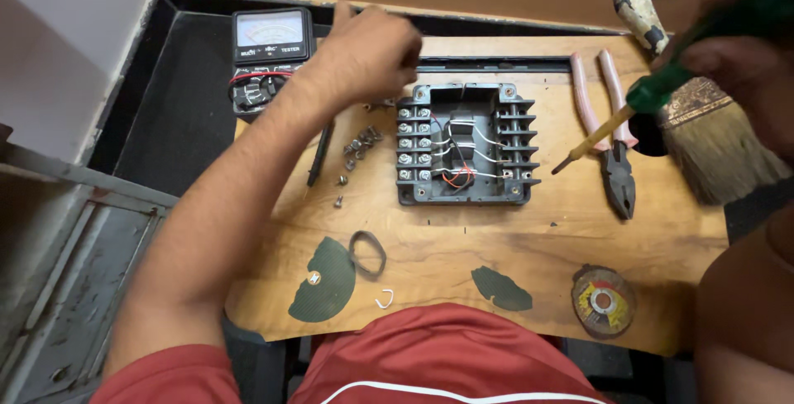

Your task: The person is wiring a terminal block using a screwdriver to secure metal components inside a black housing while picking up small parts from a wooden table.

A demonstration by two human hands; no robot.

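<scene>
on wooden board: opened terminal box, wires exposed, several screws already out beside it. left hand pinched shut above box; right hand clamped on green screwdriver.

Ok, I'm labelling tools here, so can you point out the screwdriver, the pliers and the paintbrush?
screwdriver (662, 90), head view, on its green handle.
pliers (619, 174), head view, on the dark metal head.
paintbrush (719, 152), head view, on the bristles.

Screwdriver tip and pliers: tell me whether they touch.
Cannot tell. In the head view the screwdriver, held in the right hand, crosses the pliers handle; its tip overlaps no metal, but height is unclear.
</scene>
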